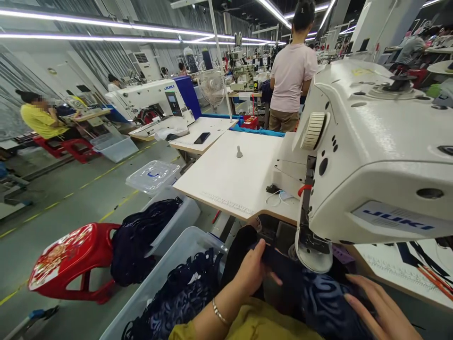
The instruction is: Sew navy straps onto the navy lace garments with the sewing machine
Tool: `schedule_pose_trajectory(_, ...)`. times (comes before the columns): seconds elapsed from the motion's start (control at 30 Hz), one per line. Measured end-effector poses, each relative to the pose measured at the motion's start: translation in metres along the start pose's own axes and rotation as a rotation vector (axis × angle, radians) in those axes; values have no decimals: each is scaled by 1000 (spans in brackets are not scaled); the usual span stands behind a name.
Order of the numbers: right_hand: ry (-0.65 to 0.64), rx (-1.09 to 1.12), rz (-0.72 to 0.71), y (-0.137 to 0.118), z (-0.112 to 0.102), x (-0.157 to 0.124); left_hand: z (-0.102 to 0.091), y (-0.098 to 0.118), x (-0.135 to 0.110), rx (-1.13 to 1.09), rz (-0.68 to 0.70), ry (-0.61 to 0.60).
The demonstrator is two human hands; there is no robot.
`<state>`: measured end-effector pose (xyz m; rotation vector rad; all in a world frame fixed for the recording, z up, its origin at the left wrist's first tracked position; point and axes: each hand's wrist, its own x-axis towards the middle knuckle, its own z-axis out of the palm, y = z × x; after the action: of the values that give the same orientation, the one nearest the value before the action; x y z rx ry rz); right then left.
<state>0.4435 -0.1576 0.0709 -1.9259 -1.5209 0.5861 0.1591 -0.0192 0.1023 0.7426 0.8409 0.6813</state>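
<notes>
A navy cloth piece [325,295] with a paler swirl pattern stretches across my lap, below the presser area of a white JUKI sewing machine [382,156]. My left hand [253,269], with a silver bangle at the wrist, pinches the plain dark end of this cloth. My right hand [378,302] grips the patterned end on the other side, thumb and fingers about its edge. Between the hands the cloth passes close under the machine's rounded white guard [314,257]; whether it touches the needle area is hidden.
A clear plastic bin [191,233] of dark strappy pieces stands at my left. Beyond it are another bin [191,212] and a red stool [81,264] with dark cloth against it. A phone [202,138] lies on the neighbouring table. A person [293,75] stands ahead.
</notes>
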Motion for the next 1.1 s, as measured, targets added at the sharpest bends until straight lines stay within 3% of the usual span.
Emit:
schedule_pose_trajectory(0.17, -232, 204, -132, -81, 29, 11, 28, 19, -32, 129, -94, -228)
schedule_pose_trajectory(0.23, -213, 285, -104, -100, 27, 10, 35, 29, -39, 206, -81, -281)
schedule_pose_trajectory(0.37, -45, 350, -60, -120, 4, 8, 50, 47, -43, 408, 12, -358)
schedule_pose_trajectory(0.53, -54, 344, -14, -133, -17, 13, 65, 56, -39, 606, 98, -386)
schedule_pose_trajectory(0.6, 1, 304, 28, -132, -20, 20, 66, 58, -36, 829, 344, -216)
schedule_pose_trajectory(0.7, 23, 257, 81, -124, -20, 36, 61, 59, -29, 1217, 1041, 157)
schedule_pose_trajectory(0.73, 5, 257, 81, -121, -19, 41, 59, 59, -27, 1324, 1248, 183)
schedule_pose_trajectory(0.8, -32, 274, 59, -117, -17, 52, 57, 59, -23, 1540, 1479, 44)
schedule_pose_trajectory(0.9, -48, 305, 38, -113, -15, 65, 55, 57, -16, 1821, 1452, -203)
schedule_pose_trajectory(1.1, 63, 303, -1, -105, -19, 75, 50, 44, -12, 1983, 1324, -57)
